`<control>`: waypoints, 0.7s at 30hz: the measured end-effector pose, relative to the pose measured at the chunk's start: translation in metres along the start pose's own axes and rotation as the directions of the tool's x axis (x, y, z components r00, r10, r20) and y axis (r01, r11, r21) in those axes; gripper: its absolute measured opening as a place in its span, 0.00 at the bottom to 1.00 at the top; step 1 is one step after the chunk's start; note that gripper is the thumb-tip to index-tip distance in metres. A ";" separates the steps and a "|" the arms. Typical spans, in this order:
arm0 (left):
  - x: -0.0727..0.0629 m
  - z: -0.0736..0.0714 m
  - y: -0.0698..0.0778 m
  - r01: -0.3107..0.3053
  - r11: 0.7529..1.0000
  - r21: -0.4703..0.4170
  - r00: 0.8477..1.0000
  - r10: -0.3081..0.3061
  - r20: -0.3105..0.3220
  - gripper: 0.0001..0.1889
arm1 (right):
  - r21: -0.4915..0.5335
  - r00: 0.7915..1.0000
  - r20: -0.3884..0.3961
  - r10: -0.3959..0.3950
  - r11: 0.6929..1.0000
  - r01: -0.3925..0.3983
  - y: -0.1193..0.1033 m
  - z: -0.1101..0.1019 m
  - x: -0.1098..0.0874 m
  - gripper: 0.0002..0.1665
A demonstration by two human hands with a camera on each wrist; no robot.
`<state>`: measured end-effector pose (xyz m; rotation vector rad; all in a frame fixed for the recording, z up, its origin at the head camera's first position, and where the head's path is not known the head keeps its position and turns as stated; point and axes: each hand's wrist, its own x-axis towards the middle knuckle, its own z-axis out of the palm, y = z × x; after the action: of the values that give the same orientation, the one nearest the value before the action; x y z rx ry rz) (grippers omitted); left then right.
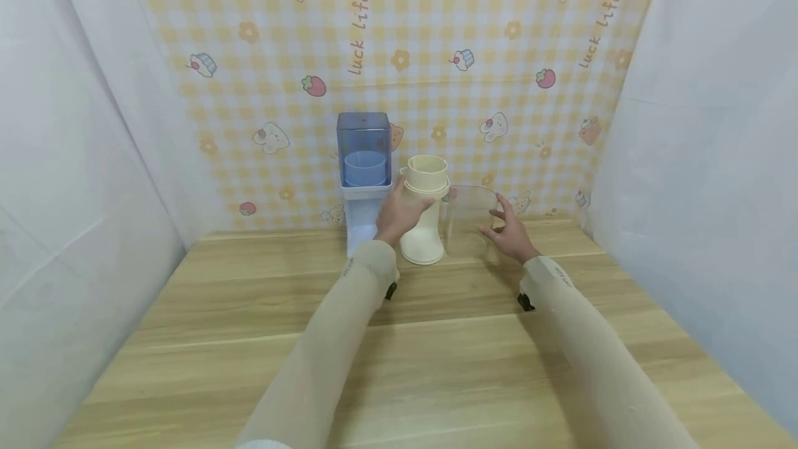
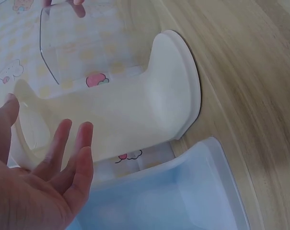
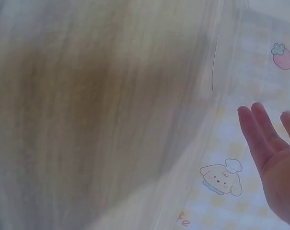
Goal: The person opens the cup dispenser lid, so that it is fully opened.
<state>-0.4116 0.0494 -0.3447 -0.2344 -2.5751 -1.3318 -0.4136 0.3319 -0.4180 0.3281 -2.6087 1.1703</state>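
A cream dispenser stand (image 1: 424, 234) with a round cup (image 1: 427, 173) on top stands upright on the table. My left hand (image 1: 402, 213) holds it just under the cup, with thumb and forefinger at the ring-shaped top (image 2: 32, 124); the other fingers stick out loosely. To its right stands a clear plastic cover (image 1: 469, 224), its rim (image 2: 40, 36) showing in the left wrist view. My right hand (image 1: 510, 231) grips the cover by its right edge near the top. In the right wrist view, several fingers (image 3: 255, 134) extend, while the grasp itself is out of sight.
Left of the cream stand is a second dispenser with a white-blue base (image 1: 361, 217), a blue translucent cover (image 1: 364, 129) and a blue cup (image 1: 366, 168) inside. A checked cloth (image 1: 405, 102) hangs behind the wooden table (image 1: 436, 366). White sheets (image 1: 698, 123) hang at both sides.
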 end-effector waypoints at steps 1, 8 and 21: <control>0.000 -0.001 0.000 0.000 1.000 0.006 1.000 0.000 0.005 0.46 | 0.001 1.000 -0.002 0.001 1.000 -0.001 0.000 0.001 0.001 0.57; 0.004 0.002 -0.004 0.018 0.999 0.033 0.999 -0.020 0.047 0.47 | -0.002 1.000 -0.005 -0.008 1.000 0.008 0.002 0.004 0.005 0.56; 0.004 0.001 -0.001 0.024 0.999 0.031 0.999 -0.024 0.028 0.47 | 0.009 0.998 0.042 0.035 0.999 -0.035 0.001 0.006 0.010 0.55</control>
<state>-0.4155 0.0499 -0.3453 -0.2189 -2.6278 -1.3046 -0.4237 0.3269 -0.4195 0.3133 -2.6562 1.2006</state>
